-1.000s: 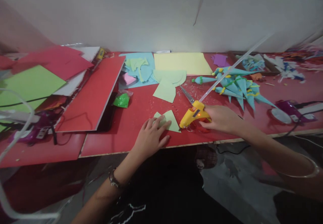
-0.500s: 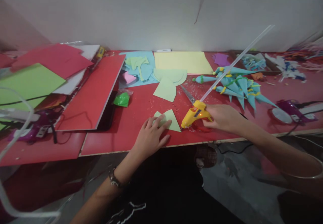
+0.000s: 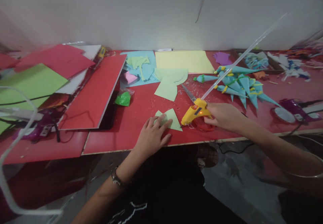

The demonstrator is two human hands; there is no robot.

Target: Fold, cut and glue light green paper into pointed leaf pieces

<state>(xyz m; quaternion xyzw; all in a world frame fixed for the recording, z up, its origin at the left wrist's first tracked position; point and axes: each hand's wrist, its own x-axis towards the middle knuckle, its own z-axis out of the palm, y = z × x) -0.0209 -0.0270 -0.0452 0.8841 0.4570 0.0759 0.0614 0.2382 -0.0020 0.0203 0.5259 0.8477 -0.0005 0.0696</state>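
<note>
My right hand (image 3: 222,115) grips a yellow glue gun (image 3: 196,111), with a long clear glue stick (image 3: 242,57) jutting from its back end up to the right. The nozzle points down left at the corner of a light green paper piece (image 3: 175,120). Fingers spread, my left hand (image 3: 153,133) lies flat on that piece and presses it to the red table (image 3: 136,119). Scissors (image 3: 188,92) lie partly hidden behind the glue gun. Further back rest more light green cut pieces (image 3: 166,88).
Blue paper cones with yellow and green trim (image 3: 237,84) lie at the right, near a tray of scraps (image 3: 257,61). A red board (image 3: 96,92) and coloured sheets (image 3: 35,79) cover the left. A bright green packet (image 3: 123,98) sits between. Purple lamp bases (image 3: 297,109) stand at both sides.
The glue gun has tilted slightly, its glue stick swinging lower to the right and its nozzle staying by the paper's corner. My left hand keeps its place on the paper.
</note>
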